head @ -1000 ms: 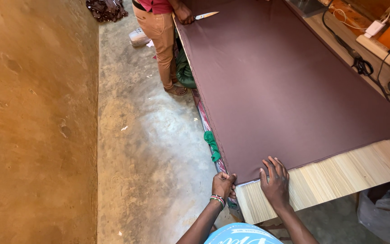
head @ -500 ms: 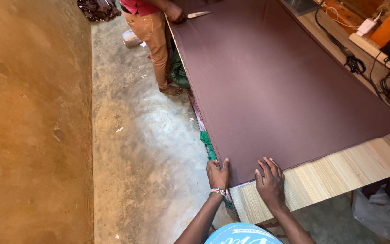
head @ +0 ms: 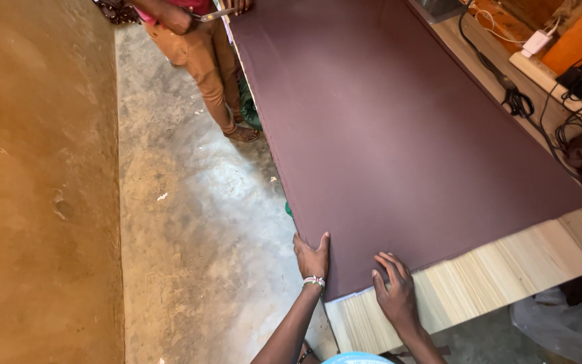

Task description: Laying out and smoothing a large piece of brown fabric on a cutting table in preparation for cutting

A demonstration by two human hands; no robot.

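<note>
The left hand [head: 312,256] is laid open against the near left corner of a large dark brown sheet [head: 399,135], fingers pointing up along its edge, a beaded band seen at the wrist. The right hand [head: 395,291] is pressed flat and open on the same sheet just beside its near end, fingers spread; nothing is gripped by either hand. The sheet is spread over a long pale wooden board [head: 506,276], most of which is covered, with only a strip of bare light wood left showing at the near end.

The sheet appears thin and smooth, lying flat without wrinkles; it is judged to be light for its size but floppy and awkward to shift alone, and likely to slide on the wood beneath. It would best be held at the corners and long edges, with the palms kept flat to stop it creeping.

At the far end, a second person in tan trousers [head: 207,67] is seen standing on the concrete floor [head: 197,222], with a blade-like tool [head: 211,15] held at the sheet's far corner. Black cables [head: 527,101] and a white charger [head: 537,42] lie along the bench at right. A brown earthen wall [head: 35,182] fills the left.
</note>
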